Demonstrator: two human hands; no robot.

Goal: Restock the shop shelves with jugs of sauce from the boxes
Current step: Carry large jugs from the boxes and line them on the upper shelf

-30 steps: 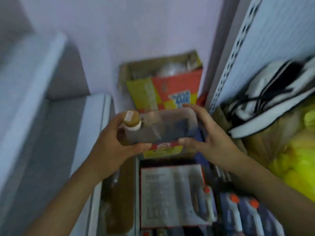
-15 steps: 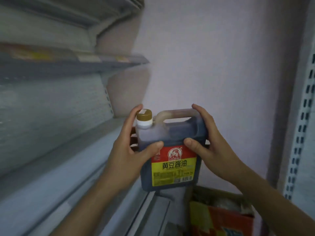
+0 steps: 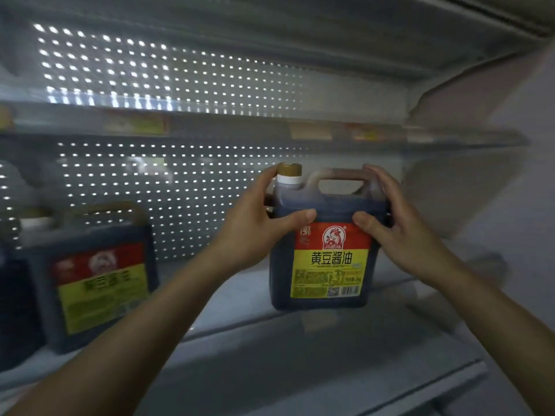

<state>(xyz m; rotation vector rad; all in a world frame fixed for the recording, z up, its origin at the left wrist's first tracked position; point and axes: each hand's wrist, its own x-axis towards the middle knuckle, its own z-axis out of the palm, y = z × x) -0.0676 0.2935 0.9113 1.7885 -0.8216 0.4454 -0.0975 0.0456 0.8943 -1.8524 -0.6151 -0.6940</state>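
I hold a jug of dark sauce [image 3: 326,265] upright between both hands, over the grey shelf [image 3: 270,349]. It has a gold cap, a moulded handle and a red and yellow label. My left hand [image 3: 258,223] grips its left shoulder just under the cap. My right hand [image 3: 390,223] clasps its right shoulder beside the handle. Whether the jug's base touches the shelf I cannot tell. A second jug [image 3: 93,277] of the same sauce stands on the shelf to the left, blurred.
A perforated metal back panel [image 3: 180,163] closes the shelf bay. Another shelf [image 3: 240,130] with price tags runs overhead, close above the cap. A pale wall [image 3: 516,175] bounds the bay on the right. A dark jug edge [image 3: 12,310] shows at far left.
The view has swung up and left from the boxes on the floor to the shelf bay. Both hands have carried the jug up with the same grip, now in front of the shelf.
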